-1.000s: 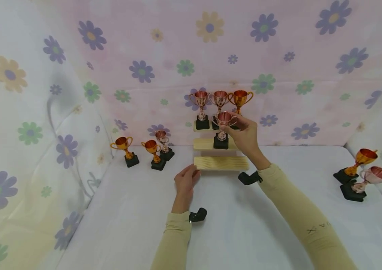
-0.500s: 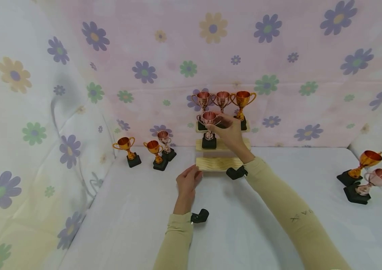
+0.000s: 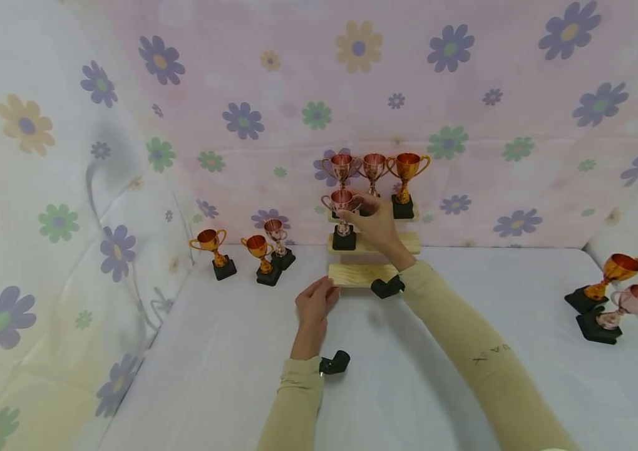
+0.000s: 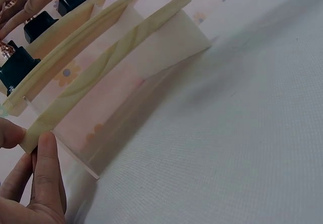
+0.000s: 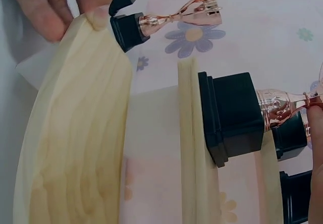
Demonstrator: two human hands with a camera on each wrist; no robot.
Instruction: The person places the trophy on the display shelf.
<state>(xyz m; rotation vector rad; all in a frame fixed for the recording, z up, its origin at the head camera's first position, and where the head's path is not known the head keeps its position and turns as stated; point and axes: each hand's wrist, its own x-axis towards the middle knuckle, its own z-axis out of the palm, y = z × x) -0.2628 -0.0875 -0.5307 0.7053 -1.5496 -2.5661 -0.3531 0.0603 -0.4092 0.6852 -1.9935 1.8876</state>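
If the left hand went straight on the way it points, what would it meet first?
The lowest wooden shelf: the left hand pinches its near left corner, so there is no gap. Depth beyond that is unclear.

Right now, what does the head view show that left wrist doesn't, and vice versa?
Head only: three trophies at the left of the table, two more at the far right, and both sleeves.

Left wrist only: a clear panel's edge slanting down from beneath the bottom shelf.

Both: the left hand pinching that shelf's left end, the right hand with a rose-gold trophy at the middle shelf, and the floral backdrop.
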